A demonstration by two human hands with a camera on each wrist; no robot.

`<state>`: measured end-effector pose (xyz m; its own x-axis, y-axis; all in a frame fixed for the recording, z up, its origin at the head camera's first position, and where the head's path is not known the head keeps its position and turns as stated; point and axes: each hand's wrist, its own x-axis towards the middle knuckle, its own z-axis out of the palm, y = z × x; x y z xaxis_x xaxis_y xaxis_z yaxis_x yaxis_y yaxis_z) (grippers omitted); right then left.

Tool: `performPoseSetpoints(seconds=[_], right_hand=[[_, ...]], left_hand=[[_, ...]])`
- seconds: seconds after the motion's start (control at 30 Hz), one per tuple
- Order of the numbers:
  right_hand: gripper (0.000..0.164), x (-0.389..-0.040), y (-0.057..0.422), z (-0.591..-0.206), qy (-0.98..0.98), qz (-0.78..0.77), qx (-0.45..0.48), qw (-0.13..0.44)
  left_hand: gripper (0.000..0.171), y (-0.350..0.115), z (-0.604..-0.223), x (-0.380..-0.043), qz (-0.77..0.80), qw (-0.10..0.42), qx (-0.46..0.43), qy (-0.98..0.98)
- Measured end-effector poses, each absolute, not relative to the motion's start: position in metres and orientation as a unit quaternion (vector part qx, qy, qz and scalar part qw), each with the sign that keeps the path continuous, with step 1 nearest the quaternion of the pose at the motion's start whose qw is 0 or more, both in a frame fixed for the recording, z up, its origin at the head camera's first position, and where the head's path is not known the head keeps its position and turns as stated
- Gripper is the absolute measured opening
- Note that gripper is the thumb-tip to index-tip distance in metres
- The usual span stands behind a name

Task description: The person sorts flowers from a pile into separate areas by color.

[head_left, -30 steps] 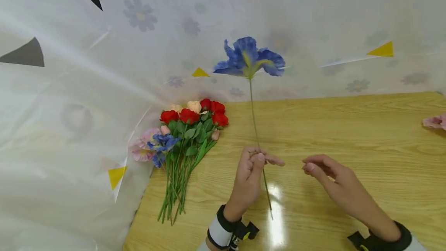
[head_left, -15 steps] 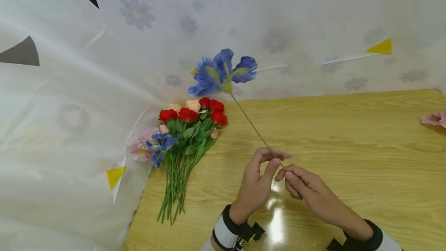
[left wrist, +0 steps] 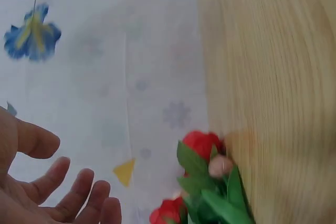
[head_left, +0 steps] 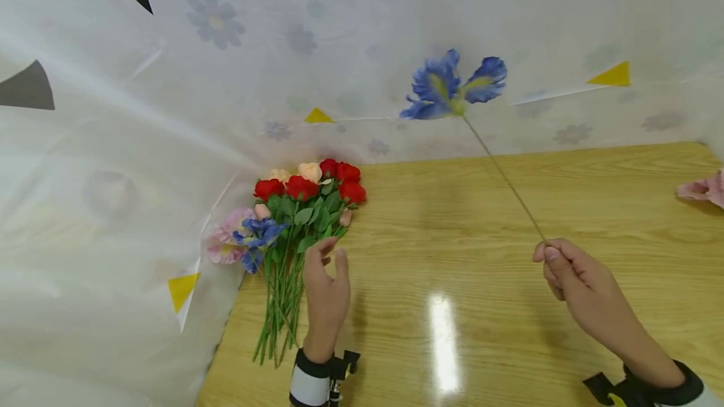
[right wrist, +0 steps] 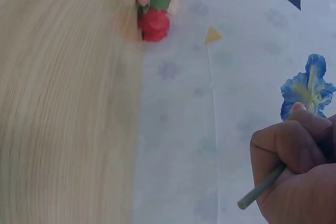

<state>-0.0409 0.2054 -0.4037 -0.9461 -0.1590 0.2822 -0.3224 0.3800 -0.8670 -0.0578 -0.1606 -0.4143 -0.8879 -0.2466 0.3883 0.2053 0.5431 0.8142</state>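
Observation:
A blue iris (head_left: 444,90) with yellow streaks stands up on its long thin stem, leaning to the left. My right hand (head_left: 585,297) pinches the stem near its lower end. In the right wrist view the cut stem end (right wrist: 254,192) pokes out below the curled fingers. My left hand (head_left: 327,294) holds nothing; its fingers are loosely bent, over the right side of the flower bunch (head_left: 288,256). That bunch lies on the table at the left: red roses (head_left: 301,187), peach roses, pink buds, a blue iris and pink blooms, stems toward me.
A pink flower (head_left: 704,190) lies at the table's right edge, partly out of view. The wooden table (head_left: 441,225) meets a white flower-printed sheet (head_left: 362,30) at the back, with more sheeting at the left. Light glares off the table's front middle.
The iris has passed from my left hand to my right, which has carried it rightward. My left hand has let go of the stem and moved left to the bunch.

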Motion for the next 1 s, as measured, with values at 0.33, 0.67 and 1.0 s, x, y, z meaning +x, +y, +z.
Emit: performPoseSetpoints(seconds=[0.33,0.67,1.0], right_hand=[[0.022,-0.045,0.285,-0.417,-0.869,0.484,-0.011,0.105],[0.029,-0.061,0.352,-0.478,-0.803,0.567,-0.023,0.183],[0.033,-0.077,0.407,-0.569,-0.843,0.444,-0.153,0.261]], left_hand=[[0.034,-0.240,-0.430,-0.051,-0.298,0.240,0.204,-0.901],[0.034,-0.254,-0.446,-0.047,-0.232,0.149,0.244,-0.930],[0.017,-0.259,-0.450,-0.053,-0.214,0.324,0.259,-0.884]])
